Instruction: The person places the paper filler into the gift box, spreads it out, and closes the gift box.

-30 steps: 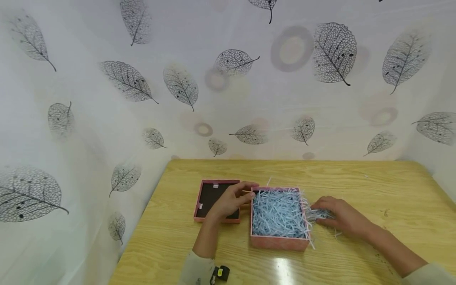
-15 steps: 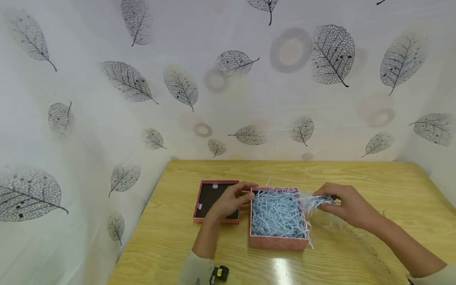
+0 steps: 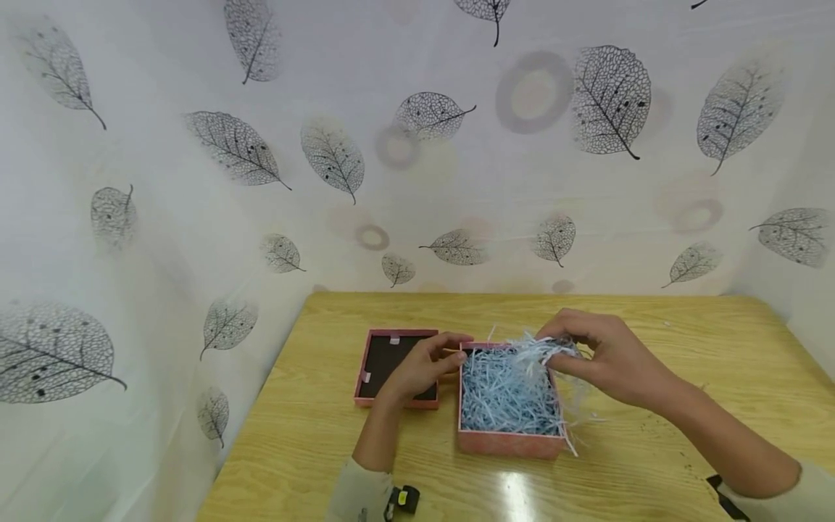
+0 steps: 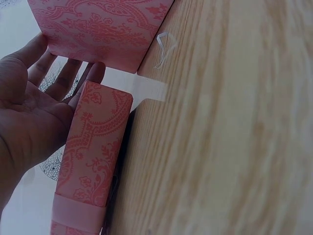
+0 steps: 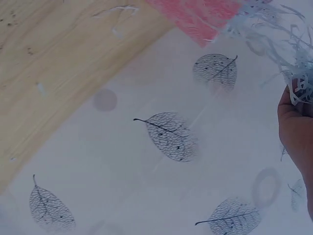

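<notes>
A pink patterned box (image 3: 509, 444) stands in the middle of the table, filled with light blue shredded paper (image 3: 505, 395). My right hand (image 3: 609, 359) pinches a loose bunch of shredded paper (image 3: 544, 350) over the box's back right corner; strands trail down past the right wall. The same bunch (image 5: 303, 73) shows at the edge of the right wrist view. My left hand (image 3: 420, 368) rests at the box's left side, thumb and fingers extended around the back left corner. In the left wrist view its fingers (image 4: 66, 78) touch the box wall (image 4: 105, 34) without curling round it.
Left of the box lies its lid (image 3: 398, 366), inside up, black-lined with pale ribbon tabs, partly covered by my left hand. Stray paper strands lie on the wooden table (image 3: 652, 464). A leaf-patterned cloth (image 3: 496, 181) hangs behind and at the sides.
My right hand has lifted a bunch of shredded paper from the table right of the box and carried it left over the box. The left hand has stayed in place.
</notes>
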### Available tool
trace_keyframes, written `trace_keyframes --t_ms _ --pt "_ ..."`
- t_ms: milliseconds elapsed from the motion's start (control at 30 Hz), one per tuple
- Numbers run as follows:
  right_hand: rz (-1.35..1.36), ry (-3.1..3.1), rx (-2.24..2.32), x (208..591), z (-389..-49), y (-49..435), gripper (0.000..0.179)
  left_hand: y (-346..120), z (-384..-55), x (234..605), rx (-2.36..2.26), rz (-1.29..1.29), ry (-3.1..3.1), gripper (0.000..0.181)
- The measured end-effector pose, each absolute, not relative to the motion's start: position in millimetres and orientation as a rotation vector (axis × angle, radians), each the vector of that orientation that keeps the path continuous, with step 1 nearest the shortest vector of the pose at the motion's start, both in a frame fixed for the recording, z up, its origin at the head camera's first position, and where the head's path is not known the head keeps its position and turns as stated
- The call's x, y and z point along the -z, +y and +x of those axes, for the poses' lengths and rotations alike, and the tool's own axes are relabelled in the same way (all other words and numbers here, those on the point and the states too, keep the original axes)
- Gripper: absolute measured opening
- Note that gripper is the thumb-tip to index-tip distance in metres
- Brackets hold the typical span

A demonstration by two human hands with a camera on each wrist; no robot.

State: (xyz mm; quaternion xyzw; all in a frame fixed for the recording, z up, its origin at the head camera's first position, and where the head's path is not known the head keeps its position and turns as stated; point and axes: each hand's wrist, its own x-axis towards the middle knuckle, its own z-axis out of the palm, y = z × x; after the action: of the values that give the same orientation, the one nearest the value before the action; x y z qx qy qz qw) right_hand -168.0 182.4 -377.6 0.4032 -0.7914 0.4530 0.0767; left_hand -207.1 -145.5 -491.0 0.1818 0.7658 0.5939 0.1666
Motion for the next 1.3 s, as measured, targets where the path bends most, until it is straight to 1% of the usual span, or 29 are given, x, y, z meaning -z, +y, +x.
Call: trace_keyframes --t_ms 167,333,500,633,733,833,1000,1067,1167,1233,1300 --pt "1.153 -2.37 -1.412 363.6 -165.7 163.4 0.04 -146.6 -208.5 493.0 -1.688 0.529 2.186 0.038" --pt "1.074 -2.367 -1.493 365.7 -165.5 149.6 0.035 -146.2 -209.3 492.4 -1.686 0.524 2.185 0.039" --pt "1.038 -2.441 -1.471 388.3 -168.0 144.1 0.031 -144.9 -210.2 491.3 -1.69 0.529 2.186 0.039" --pt "1.034 -2.585 -1.377 412.2 -168.2 146.5 0.03 -144.2 -210.1 491.0 -1.685 0.554 2.181 0.038" --pt "1.036 -2.687 -1.312 422.6 -167.9 151.0 0.029 -144.4 -209.9 491.8 -1.674 0.555 2.195 0.038" --pt "1.064 -2.77 -1.26 422.7 -167.7 157.5 0.034 -145.3 -209.5 492.5 -1.671 0.551 2.207 0.038" --pt "1.07 -2.8 -1.207 409.1 -168.0 167.9 0.051 -146.7 -208.6 492.7 -1.676 0.543 2.203 0.038" --pt "1.041 -2.774 -1.222 402.7 -168.6 169.6 0.052 -146.8 -208.6 493.1 -1.679 0.54 2.201 0.038" --pt "0.992 -2.754 -1.416 395.9 -169.5 169.1 0.042 -146.6 -208.5 492.8 -1.676 0.536 2.205 0.038" --pt "0.995 -2.736 -1.678 395.3 -169.4 166.6 0.033 -146.4 -208.7 493.0 -1.674 0.533 2.209 0.037" --pt "0.972 -2.745 -1.969 398.4 -169.0 162.7 0.03 -146.2 -209.0 493.0 -1.671 0.532 2.214 0.037"
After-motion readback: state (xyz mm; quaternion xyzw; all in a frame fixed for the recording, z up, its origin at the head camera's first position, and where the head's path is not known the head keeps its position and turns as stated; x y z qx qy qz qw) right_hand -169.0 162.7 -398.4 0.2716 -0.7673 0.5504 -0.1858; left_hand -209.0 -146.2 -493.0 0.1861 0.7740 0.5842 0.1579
